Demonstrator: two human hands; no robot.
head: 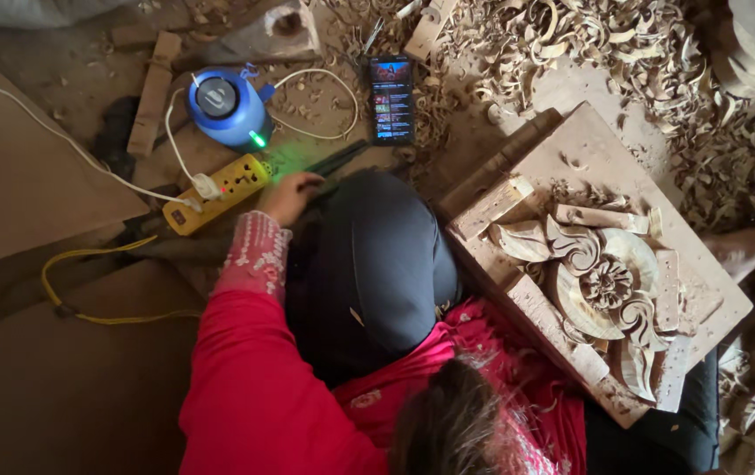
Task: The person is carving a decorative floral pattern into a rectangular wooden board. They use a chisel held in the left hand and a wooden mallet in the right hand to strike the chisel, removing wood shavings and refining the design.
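Scene: a wood-carving workplace on the floor (34, 396), seen from above, with wood shavings (623, 44) heaped at the far right.
Left hand: the left hand (289, 195) is stretched out from a red sleeve (245, 352) with a pale embroidered cuff, and is laid on a dark long-handled tool (338, 161) just beside a yellow power strip (219, 189); the fingers are curled over the handle, though how firmly it is gripped cannot be told.
Right hand: not seen; it is hidden behind a black cloth-covered shape (368, 264) in the middle.
Carved panel: a wooden panel (601, 264) with a floral rosette and scrolls in relief is propped at an angle at the right, well apart from the reaching hand.
Nearby things: a blue round speaker (226, 105) with a green light, a white cable (69, 145) and a lit smartphone (391, 98) are lying at the far side; a yellow cord (87, 281) is looped at the left.
Doing it well: judged from the reach, the tool should be taken by the handle, with cables and strip left undisturbed.
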